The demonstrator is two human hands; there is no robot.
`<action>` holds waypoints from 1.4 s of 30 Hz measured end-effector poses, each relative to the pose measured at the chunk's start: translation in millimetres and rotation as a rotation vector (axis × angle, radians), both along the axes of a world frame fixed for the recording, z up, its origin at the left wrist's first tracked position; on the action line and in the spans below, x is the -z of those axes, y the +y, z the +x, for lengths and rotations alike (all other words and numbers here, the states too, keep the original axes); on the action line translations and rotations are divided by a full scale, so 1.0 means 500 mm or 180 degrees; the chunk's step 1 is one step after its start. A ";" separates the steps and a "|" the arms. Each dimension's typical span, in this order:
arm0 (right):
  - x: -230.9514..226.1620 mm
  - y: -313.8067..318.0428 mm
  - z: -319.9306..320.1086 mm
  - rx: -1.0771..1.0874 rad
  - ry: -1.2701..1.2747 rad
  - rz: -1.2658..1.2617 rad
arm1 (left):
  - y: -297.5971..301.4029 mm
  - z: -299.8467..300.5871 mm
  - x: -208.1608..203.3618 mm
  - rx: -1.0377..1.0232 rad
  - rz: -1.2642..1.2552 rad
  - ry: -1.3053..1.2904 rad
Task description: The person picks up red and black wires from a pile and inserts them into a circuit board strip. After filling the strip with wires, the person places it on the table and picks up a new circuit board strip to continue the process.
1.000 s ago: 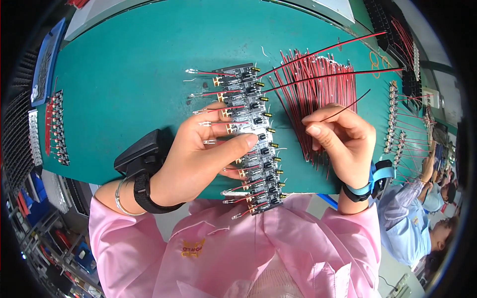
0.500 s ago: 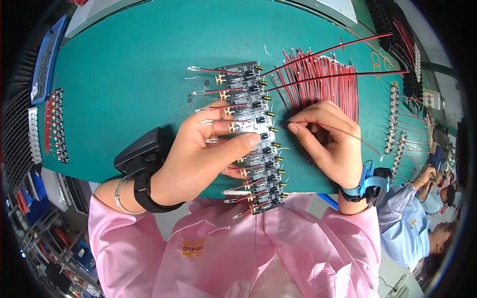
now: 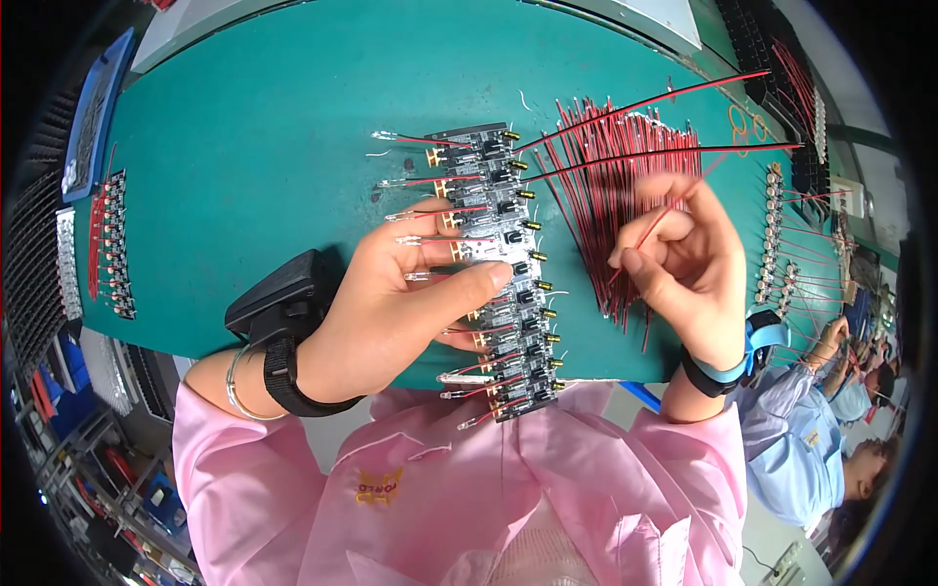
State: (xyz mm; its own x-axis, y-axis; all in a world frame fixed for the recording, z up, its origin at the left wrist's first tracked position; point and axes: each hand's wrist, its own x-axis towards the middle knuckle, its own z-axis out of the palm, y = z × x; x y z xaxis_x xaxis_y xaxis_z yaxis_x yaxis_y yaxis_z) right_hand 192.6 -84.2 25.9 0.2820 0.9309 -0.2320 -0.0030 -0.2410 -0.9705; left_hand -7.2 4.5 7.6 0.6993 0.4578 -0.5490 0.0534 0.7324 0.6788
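My left hand grips a long strip of small circuit boards, thumb on top and fingers underneath. Clear LEDs on red leads stick out from the strip's left side, and small dark-and-yellow cylindrical parts line its right edge. Two red-and-black wire pairs run from the upper boards toward the far right. Just right of the strip, my right hand pinches a thin red wire between thumb and fingers. Below and behind that hand lies a fanned bundle of red and black wires, partly hidden by it.
On the green tabletop, another board strip with red wires lies at the far left, near a blue tray. More wired strips and rubber bands lie at right. Co-workers in blue sit beyond.
My right hand has moved right, away from the strip, and turned upward over the wire bundle, taking the red wire with it. My left hand and the strip stay nearly still.
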 end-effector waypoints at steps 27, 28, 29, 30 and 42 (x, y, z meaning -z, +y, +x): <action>-0.022 0.003 0.046 0.0221 -0.0086 0.0228 | -0.002 0.001 0.003 -0.0056 -0.0065 -0.0008; -0.023 0.004 0.045 0.0133 0.0561 0.0414 | -0.002 0.001 0.003 -0.0058 -0.0077 0.0004; -0.027 0.001 0.046 0.0137 0.0550 0.0416 | -0.001 0.002 0.001 -0.0048 -0.0087 0.0000; -0.032 -0.004 0.049 0.0178 0.0217 0.0573 | -0.001 0.002 0.000 -0.0038 -0.0098 -0.0003; 0.001 -0.017 0.195 0.1147 -0.1388 0.0044 | -0.001 0.004 0.005 0.0021 0.0016 0.0031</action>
State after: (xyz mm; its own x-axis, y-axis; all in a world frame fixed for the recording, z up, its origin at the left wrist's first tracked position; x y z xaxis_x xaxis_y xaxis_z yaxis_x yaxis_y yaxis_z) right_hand 290.0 -92.7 25.4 0.6497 0.7601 -0.0111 0.3193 -0.2861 -0.9034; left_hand -5.3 3.9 4.9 0.6970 0.4558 -0.5536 0.0650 0.7287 0.6818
